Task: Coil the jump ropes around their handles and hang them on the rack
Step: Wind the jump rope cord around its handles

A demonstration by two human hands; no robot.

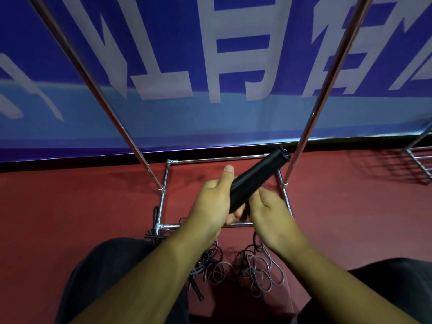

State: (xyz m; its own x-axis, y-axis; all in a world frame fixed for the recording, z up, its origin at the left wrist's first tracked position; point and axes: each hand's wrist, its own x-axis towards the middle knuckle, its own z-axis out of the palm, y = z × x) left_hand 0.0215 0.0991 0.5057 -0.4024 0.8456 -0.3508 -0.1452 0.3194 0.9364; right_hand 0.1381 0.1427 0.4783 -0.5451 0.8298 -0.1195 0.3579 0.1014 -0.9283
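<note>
Black cylindrical jump-rope handles, a pair pressed side by side, are held in mid-air at the centre of the view. Their far end tilts toward 1 o'clock, above the base of a chrome tube rack. The left hand has its grip wrapped round the lower part of the handles, thumb raised along them. The right hand meets the same end from 3 o'clock with curled fingers; I cannot tell what its grip holds. At 6 o'clock from the hands, a tangle of thin grey and black cords lies on the red floor between the person's knees. The rack's two uprights slant toward 11 and 1 o'clock before a blue banner with large white characters.
</note>
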